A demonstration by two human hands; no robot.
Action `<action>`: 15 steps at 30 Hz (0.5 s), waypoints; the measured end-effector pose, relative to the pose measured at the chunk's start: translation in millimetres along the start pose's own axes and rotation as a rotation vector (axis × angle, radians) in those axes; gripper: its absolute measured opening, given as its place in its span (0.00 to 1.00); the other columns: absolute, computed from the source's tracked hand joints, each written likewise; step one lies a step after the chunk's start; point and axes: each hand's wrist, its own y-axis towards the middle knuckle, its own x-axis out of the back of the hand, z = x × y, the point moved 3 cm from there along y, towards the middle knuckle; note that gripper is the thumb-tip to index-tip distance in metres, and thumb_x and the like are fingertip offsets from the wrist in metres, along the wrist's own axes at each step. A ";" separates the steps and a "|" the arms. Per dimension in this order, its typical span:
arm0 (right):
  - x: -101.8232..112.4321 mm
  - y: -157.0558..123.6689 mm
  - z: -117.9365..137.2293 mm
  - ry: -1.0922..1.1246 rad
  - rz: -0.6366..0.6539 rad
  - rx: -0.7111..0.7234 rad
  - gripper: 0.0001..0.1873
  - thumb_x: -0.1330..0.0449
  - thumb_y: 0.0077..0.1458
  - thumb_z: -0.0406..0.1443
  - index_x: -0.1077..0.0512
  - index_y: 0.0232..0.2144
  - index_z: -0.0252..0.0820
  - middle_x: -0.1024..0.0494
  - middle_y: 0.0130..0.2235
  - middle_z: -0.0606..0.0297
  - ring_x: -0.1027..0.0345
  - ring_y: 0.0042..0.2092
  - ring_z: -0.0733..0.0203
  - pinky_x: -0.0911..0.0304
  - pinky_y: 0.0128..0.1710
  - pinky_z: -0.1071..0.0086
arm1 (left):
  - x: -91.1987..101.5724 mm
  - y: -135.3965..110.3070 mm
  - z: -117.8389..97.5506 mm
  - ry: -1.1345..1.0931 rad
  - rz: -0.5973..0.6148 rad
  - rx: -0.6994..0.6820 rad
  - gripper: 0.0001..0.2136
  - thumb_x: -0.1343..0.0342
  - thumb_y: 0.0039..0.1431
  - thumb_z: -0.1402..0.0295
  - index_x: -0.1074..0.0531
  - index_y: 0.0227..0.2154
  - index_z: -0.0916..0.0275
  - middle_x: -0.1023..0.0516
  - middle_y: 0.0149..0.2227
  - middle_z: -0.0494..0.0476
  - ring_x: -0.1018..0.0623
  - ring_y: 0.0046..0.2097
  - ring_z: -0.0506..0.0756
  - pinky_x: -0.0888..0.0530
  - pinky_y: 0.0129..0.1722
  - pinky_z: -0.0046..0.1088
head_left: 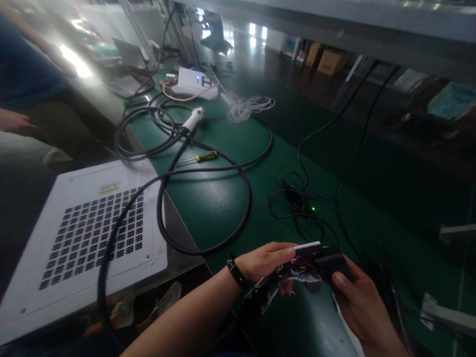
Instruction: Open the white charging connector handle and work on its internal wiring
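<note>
A green tabletop (230,198) runs away from the viewer, and everything here is placed relative to the thick black cable (208,171) looped across its middle.

Far left of the cable, a second person stands beside the tabletop; only a dark sleeve and one hand (15,123) show. Below and left of the loop lies a white vented panel (85,238), which the cable crosses. Inside the loop's upper edge rests a yellow-handled screwdriver (199,158). Where the cable ends, beyond the loop, a white plug handle (194,119) lies, with a white box (193,82) farther back.

Below the loop, near the viewer, the person's left hand (266,260), with a dark band on its wrist, pinches a small black device (314,263) from its left end, fingers closed on it near a white strip and some exposed red wiring. The right hand (362,302) grips the same device from its right end, thumb pressed on top. The device lies between both hands, its long axis running left to right, and both hands are equally close. Right of the loop, thin black wires (297,198) tangle around a tiny green light.
</note>
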 end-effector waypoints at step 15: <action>-0.4 5.1 -1.1 0.020 -0.028 -0.054 0.30 0.35 0.42 0.37 0.36 0.49 0.46 0.31 0.49 0.59 0.40 0.51 0.54 0.49 0.55 0.60 | 5.6 1.4 5.7 0.085 -0.102 0.020 0.21 0.61 0.59 0.53 0.35 0.34 0.68 0.30 0.20 0.57 0.31 0.18 0.49 0.34 0.16 0.20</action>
